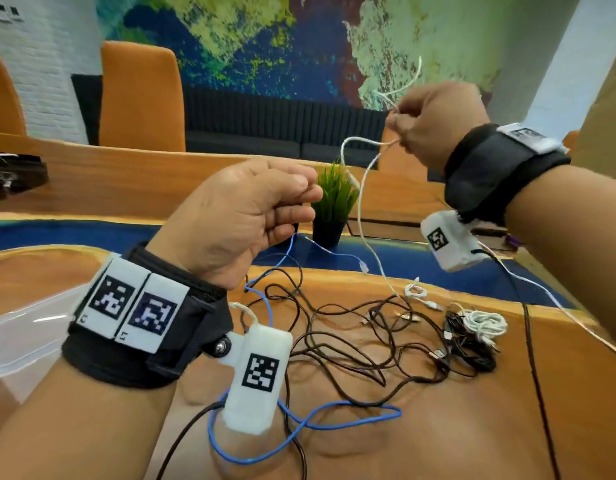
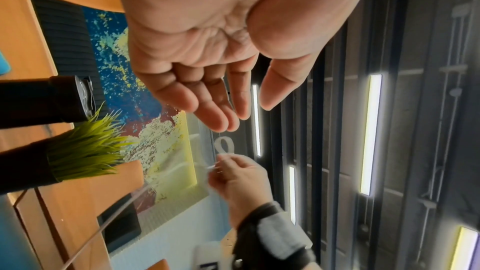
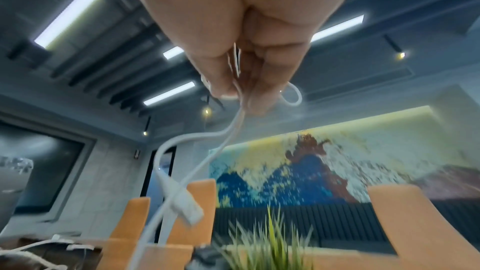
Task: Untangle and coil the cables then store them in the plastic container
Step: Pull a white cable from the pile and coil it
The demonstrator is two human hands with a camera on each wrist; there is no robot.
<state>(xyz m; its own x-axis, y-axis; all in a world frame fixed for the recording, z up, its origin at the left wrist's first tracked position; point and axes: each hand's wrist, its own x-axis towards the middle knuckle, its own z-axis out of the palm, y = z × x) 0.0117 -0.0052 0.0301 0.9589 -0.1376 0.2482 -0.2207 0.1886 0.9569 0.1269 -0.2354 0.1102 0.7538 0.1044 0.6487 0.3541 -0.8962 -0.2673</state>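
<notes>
My right hand [image 1: 400,129] is raised above the table and pinches a thin white cable [image 1: 360,209]. A small loop of it stands up past the fingers [image 3: 292,94], and the rest hangs down to the table. Its white plug [image 3: 182,202] dangles below the hand [image 3: 239,89]. My left hand [image 1: 299,202] hovers left of the cable with relaxed fingers [image 2: 221,114] and holds nothing. On the wooden table lies a tangle of dark cables [image 1: 368,341] with a blue cable [image 1: 310,420] running through it. The clear plastic container [image 1: 22,327] stands at the left edge.
A coiled white bundle [image 1: 486,322] and a black bundle [image 1: 469,344] lie at the right of the tangle. A small potted plant [image 1: 334,202] stands behind the cables. Orange chairs [image 1: 140,95] line the far side of the table.
</notes>
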